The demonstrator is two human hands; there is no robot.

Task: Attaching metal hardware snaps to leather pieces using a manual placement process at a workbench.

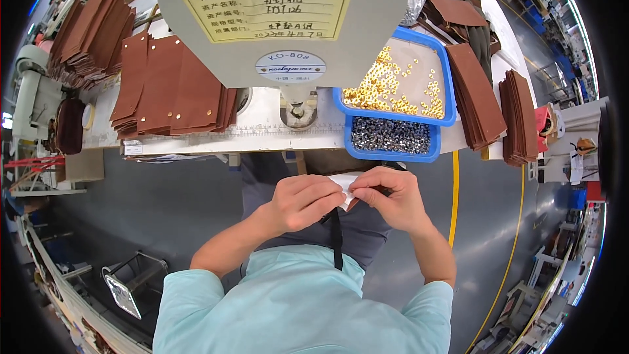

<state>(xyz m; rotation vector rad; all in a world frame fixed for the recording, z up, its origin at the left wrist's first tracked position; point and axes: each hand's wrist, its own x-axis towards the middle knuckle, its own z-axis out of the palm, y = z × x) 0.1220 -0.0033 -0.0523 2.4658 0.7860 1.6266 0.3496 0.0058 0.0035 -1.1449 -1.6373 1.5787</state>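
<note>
Over my lap, just in front of the table edge, my left hand point(303, 203) and my right hand point(392, 198) meet with their fingertips pinched. Between them is a small white piece point(345, 181), soft like paper or cloth, with a bit of brown showing below it. The fingers hide most of it. Straight ahead stands a light grey machine head point(229, 65) with a yellow label, its metal tip point(298, 110) above the white table point(262, 139).
Brown panels with gold snaps point(173, 85) lie left of the machine, a taller brown stack point(92, 33) beyond. To the right, a blue tray point(448, 92) has gold eyelets and a lower blue tray point(393, 155) dark metal parts. Brown strips point(475, 98) lie farther right.
</note>
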